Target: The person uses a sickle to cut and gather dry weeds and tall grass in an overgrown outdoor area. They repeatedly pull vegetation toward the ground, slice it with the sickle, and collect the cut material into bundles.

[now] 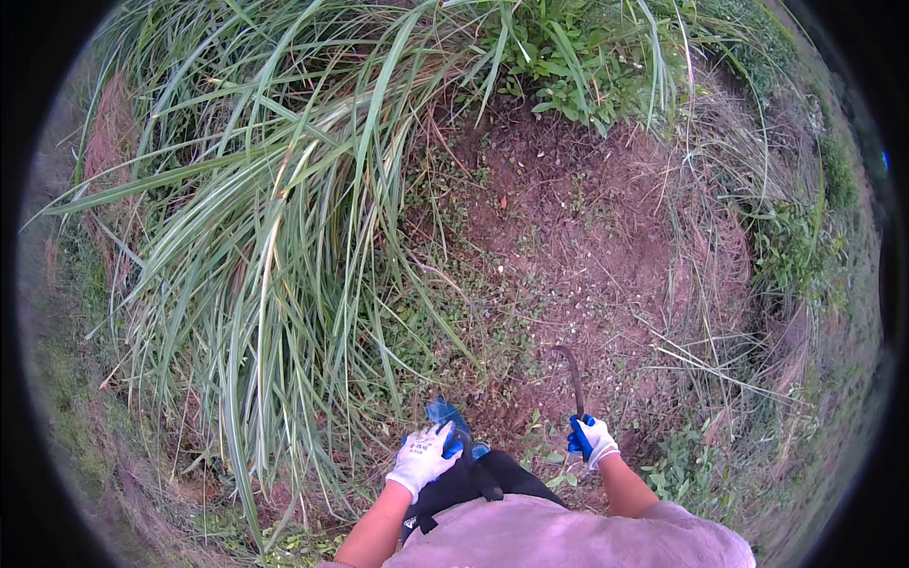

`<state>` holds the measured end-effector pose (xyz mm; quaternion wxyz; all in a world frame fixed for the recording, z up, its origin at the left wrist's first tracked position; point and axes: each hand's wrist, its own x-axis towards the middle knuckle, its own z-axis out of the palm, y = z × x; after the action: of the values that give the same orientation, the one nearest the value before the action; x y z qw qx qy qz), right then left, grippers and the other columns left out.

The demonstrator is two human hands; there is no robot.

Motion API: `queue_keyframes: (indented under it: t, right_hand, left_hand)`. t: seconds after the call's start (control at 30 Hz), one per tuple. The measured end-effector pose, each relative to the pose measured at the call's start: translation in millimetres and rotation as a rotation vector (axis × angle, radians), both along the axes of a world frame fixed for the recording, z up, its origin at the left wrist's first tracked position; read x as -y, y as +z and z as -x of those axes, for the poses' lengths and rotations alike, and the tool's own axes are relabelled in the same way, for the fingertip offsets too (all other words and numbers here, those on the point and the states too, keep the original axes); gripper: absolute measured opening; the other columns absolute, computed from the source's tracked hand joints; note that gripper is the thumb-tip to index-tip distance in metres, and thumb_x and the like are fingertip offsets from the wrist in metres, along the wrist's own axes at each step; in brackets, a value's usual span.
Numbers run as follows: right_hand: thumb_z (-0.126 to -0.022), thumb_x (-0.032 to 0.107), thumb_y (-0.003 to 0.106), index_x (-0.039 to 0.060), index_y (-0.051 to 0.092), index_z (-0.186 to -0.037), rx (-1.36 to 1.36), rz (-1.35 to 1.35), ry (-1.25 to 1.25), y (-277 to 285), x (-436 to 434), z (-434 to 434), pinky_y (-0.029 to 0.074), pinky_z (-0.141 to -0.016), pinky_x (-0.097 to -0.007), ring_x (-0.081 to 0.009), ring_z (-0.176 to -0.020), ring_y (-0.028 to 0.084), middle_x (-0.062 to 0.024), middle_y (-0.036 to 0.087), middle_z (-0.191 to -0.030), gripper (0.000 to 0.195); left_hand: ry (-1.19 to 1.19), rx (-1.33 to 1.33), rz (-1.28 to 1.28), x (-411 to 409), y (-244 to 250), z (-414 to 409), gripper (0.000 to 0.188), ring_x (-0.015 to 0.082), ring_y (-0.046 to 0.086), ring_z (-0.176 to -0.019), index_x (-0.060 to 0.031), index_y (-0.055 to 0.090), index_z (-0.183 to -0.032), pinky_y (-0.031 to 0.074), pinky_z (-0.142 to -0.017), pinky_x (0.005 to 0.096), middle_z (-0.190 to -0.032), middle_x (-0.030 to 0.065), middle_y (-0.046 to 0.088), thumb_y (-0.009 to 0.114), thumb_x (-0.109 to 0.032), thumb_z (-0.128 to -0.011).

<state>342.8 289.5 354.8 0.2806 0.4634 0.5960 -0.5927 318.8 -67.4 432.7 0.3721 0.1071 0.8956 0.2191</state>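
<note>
My right hand [591, 441], in a white glove with a blue coated palm, grips the lower end of a sickle [574, 376]. Its dark, narrow blade points away from me and hooks to the left at the tip, over the ground. A matching glove covers my left hand [427, 454], which is over my dark-trousered left leg, near the knee. Nothing shows in that hand, and its thumb stands apart from the fingers. A large clump of long-bladed green grass [284, 234] droops toward me, ahead and left of my left hand.
Bare reddish soil [589, 234] with small weeds and litter lies ahead. A leafy green shrub [568, 78] grows at its far edge. Dry cut grass [738, 156] lies along the right, with loose pale stalks [710, 366] nearer. My blue boot [447, 413] is beside the drooping blades.
</note>
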Motion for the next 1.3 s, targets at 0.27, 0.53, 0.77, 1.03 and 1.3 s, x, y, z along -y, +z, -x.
queue_keyframes:
  t: [0.27,0.53,0.77,1.03,1.3]
  right_hand:
    - [-0.084,0.014,0.052,0.011,0.049,-0.094,-0.11,-0.182,-0.039,57,-10,90,0.037,-0.035,-0.0286,-0.0154,-0.04,0.045,-0.0073,0.052,-0.059,0.011]
    - [-0.089,0.016,0.045,0.0117,0.045,-0.118,-0.41,-0.194,0.267,86,8,304,0.039,-0.038,-0.0243,-0.0104,-0.043,0.046,-0.0049,0.053,-0.063,0.029]
    - [-0.089,0.023,0.047,0.012,0.048,-0.118,-0.697,-0.121,0.601,39,102,532,0.036,-0.037,-0.0219,-0.0082,-0.041,0.043,-0.0017,0.051,-0.062,0.031]
    - [-0.087,0.018,0.048,0.0092,0.051,-0.113,-0.814,-0.273,0.839,41,184,669,0.046,-0.051,-0.0317,-0.0169,-0.055,0.056,-0.0068,0.058,-0.068,0.027]
    - [-0.083,0.022,0.048,0.0029,0.057,-0.097,-0.894,-0.696,1.241,33,171,691,0.044,-0.069,-0.0426,-0.0403,-0.082,0.055,-0.0231,0.059,-0.08,0.025]
  left_hand:
    - [0.138,-0.108,-0.102,18,13,104,0.06,0.0283,0.044,-0.113,-0.009,0.036,-0.129,0.031,-0.097,0.0376,-0.124,0.0151,0.045,0.044,-0.045,-0.082]
    - [0.371,-0.488,-0.195,-15,-3,232,0.053,0.0273,0.047,-0.107,-0.0109,0.042,-0.123,0.035,-0.094,0.0375,-0.117,0.0123,0.049,0.056,-0.034,-0.078]
    - [0.31,-0.732,0.081,-48,-71,366,0.057,0.0289,0.039,-0.116,-0.003,0.033,-0.129,0.028,-0.099,0.0391,-0.125,0.0164,0.041,0.046,-0.033,-0.082]
    - [0.253,-0.976,0.477,-24,-83,502,0.061,0.0326,0.024,-0.127,0.0005,0.022,-0.133,0.017,-0.105,0.0389,-0.137,0.0195,0.025,0.043,-0.02,-0.079]
    - [0.189,-1.033,1.181,17,-65,583,0.055,0.0199,0.023,-0.129,-0.0042,0.018,-0.134,0.014,-0.108,0.0366,-0.141,0.0113,0.019,0.032,-0.005,-0.081]
